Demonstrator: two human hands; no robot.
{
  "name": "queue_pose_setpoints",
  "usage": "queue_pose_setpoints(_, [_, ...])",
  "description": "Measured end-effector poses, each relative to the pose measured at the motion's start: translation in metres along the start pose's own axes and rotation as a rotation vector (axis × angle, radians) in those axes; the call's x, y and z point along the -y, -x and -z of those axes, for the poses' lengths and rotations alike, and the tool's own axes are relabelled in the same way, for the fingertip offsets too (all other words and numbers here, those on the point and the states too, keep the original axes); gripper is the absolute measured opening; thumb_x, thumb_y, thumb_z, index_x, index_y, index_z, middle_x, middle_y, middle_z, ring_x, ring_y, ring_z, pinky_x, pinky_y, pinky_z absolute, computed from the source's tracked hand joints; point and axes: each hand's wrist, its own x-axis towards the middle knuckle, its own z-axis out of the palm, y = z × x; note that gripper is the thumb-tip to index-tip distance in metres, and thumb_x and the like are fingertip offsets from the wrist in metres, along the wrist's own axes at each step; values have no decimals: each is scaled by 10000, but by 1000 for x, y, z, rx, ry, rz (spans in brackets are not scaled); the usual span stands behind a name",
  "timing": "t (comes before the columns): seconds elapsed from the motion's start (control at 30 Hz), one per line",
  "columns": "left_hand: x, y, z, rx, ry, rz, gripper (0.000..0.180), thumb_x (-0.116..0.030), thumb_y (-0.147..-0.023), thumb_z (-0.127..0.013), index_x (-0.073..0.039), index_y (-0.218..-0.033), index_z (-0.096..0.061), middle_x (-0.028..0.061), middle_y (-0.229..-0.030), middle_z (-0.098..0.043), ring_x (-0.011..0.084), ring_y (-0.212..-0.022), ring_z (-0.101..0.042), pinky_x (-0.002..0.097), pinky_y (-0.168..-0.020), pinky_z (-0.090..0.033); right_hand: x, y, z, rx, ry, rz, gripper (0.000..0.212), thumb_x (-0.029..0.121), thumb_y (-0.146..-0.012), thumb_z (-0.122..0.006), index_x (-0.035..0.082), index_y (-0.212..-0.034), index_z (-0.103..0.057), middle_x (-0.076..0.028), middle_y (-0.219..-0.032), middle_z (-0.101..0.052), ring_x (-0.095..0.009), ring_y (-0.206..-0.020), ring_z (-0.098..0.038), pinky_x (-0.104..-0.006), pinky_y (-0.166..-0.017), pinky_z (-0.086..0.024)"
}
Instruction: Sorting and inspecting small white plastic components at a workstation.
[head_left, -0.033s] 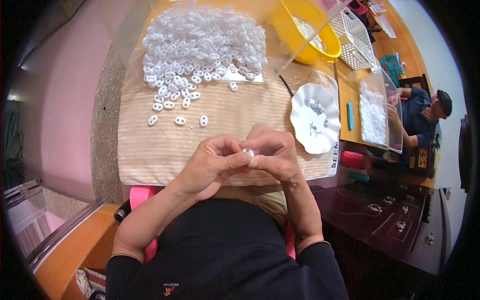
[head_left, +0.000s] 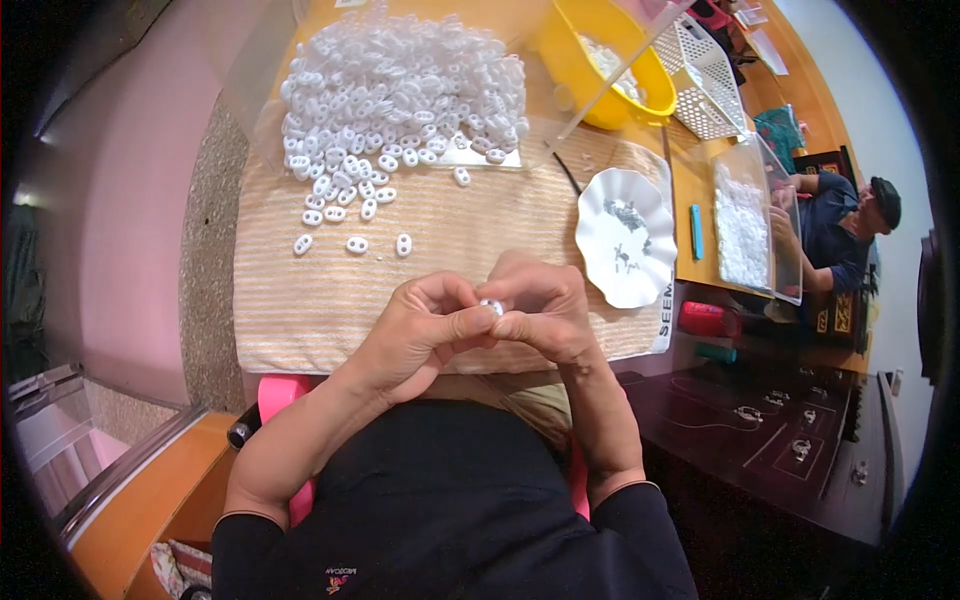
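Observation:
Close together over the near part of a striped towel (head_left: 300,320), my left hand (head_left: 420,325) and my right hand (head_left: 548,312) both pinch one small white oval piece (head_left: 491,307) between thumbs and fingers. Dark spots show on its face; most of it is hidden by my fingertips. Three similar white two-holed pieces lie in a loose row beyond my hands, among them one upright piece (head_left: 404,245). Farther off is a large heap of the same pieces (head_left: 400,90). To the right of my hands, a white scalloped plate (head_left: 645,285) holds small grey bits (head_left: 627,235).
A yellow tub (head_left: 560,60) and a white perforated basket (head_left: 700,90) stand at the far right. Nearby are a clear box of white pieces (head_left: 740,225), a blue tool (head_left: 697,232) and a red object (head_left: 708,320). Another person (head_left: 840,215) sits at the right.
The whole view has shifted slightly, so the tabletop things sit a little farther left. Both hands keep the same pinch on the white piece.

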Motion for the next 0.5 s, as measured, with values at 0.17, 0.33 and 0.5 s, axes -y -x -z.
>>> queue_pose_setpoints(0.17, [-2, -3, -1, -51, -26, -15, 66, -22, -861, -678, -45, -868, -617, 65, -920, -672, 145, -840, -654, 273, -770, -571, -3, 1, 6, 25, -29, -46, 272, 107, -786, -774, 2, -1020, -684, -54, -901, -607, -123, -807, -552, -239, -693, -438])
queue_pose_setpoints(0.33, [-3, -2, 1, -42, -53, 7, 66, -30, -863, -678, -40, -898, -622, 67, -958, -672, 144, -861, -657, 277, -793, -574, 2, 0, 7, 99, -35, -79, 260, 99, -814, -750, 8, -1038, -653, -47, -964, -558, -118, -859, -546, -241, -727, -464])
queue_pose_setpoints(0.5, [-5, -1, -2, -19, -61, 23, 74, -52, -880, -665, -30, -944, -636, 69, -963, -671, 147, -868, -659, 288, -815, -572, 9, 1, 12, 136, 17, -58, 218, 21, -816, -729, -3, -1009, -629, -50, -1005, -527, -118, -893, -549, -243, -748, -474])
